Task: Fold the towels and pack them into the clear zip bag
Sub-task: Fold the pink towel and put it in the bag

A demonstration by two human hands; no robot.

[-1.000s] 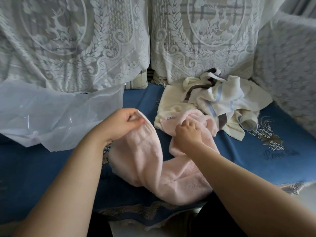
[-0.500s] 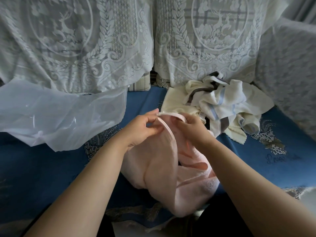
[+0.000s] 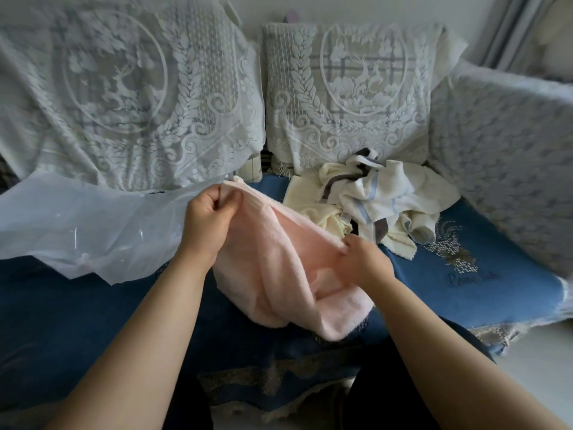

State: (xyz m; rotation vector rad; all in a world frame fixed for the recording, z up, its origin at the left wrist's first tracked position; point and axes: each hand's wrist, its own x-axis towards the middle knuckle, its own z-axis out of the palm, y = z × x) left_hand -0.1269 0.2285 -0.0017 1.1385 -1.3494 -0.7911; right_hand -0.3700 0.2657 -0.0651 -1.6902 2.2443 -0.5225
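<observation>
In the middle of the frame a pink towel point(image 3: 279, 262) hangs between the two hands above a sofa with a blue cover point(image 3: 483, 274). The left hand point(image 3: 207, 225) is closed around one upper corner of the towel, near the top centre, with the fingers curled tight on the edge. The right hand point(image 3: 366, 259), lower and more to the right, pinches the other end of the same edge, so this edge is stretched in a slanted line. The rest of the towel drops down in loose folds. At the left lies the clear bag point(image 3: 86, 225), flat and crumpled on the sofa. At the upper right, a pile of white towels point(image 3: 372, 197) rests unfolded near the lace-covered cushions point(image 3: 350, 97).
</observation>
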